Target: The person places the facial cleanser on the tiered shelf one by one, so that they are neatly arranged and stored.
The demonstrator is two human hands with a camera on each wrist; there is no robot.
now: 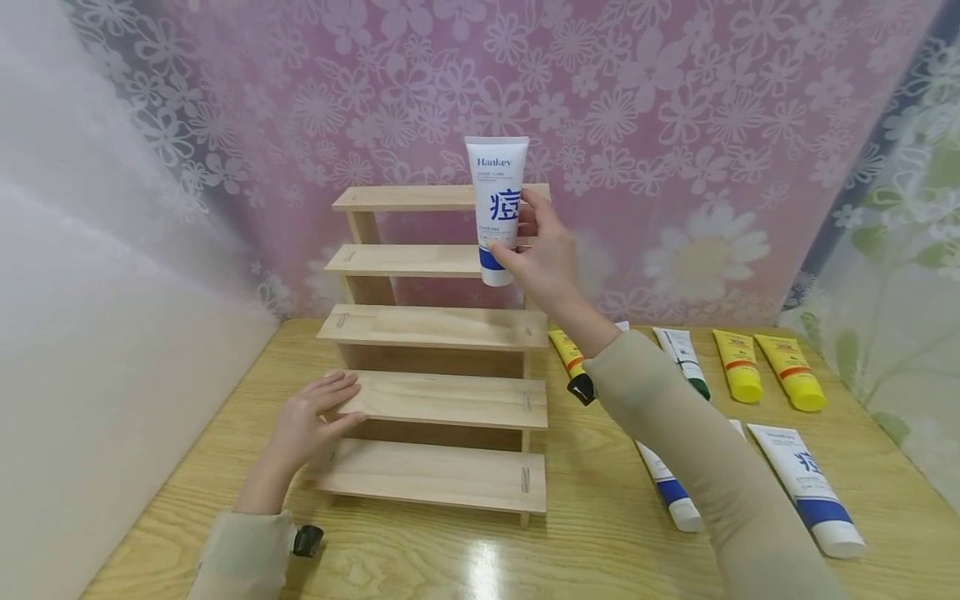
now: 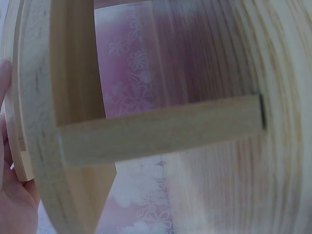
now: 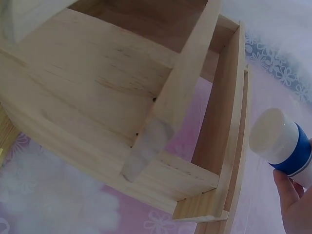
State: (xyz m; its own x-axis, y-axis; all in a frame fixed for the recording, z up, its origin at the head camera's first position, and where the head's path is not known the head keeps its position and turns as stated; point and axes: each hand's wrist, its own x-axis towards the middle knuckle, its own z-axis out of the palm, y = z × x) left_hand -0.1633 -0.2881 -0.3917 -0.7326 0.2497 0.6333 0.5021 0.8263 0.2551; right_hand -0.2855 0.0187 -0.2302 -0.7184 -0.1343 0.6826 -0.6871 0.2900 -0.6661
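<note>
Clock taken from the middle of the head view. White Hankey tube [image 1: 497, 187] at 12 o'clock, aloft before the upper tiers of a five-tier wooden rack [image 1: 431, 323], toward their right end. Right wrist view shows a gap between tube and rack; contact looks unlikely.

Progress, by judgement: early. One tube is off the table [image 1: 600, 517], not yet set down. Left: that setting down, plus the lying tubes, none yet in hand. On the table: two yellow tubes [image 1: 738, 367] between 3 and 4 o'clock, a green-capped white tube [image 1: 677, 348] beside them, a third yellow tube [image 1: 566, 350] near the rack, partly covered by the right arm. At 4 o'clock, a blue-banded white tube [image 1: 806, 487]; its neighbour [image 1: 672, 492], toward 5, is half hidden by the right sleeve [image 1: 705, 442].

Held tube: upright, flat crimped end at 12, white cap at 6. Blue lettering, one large blue character, blue band just above the cap. Looks plump, undented.

Right hand [image 1: 547, 250], at 1 o'clock: grip closed about the tube's lower half, thumb across the front, fingers behind. Left hand [image 1: 311, 421], at 8: grip part-closed about one end of the second-lowest tier, thumb by the front edge.
</note>
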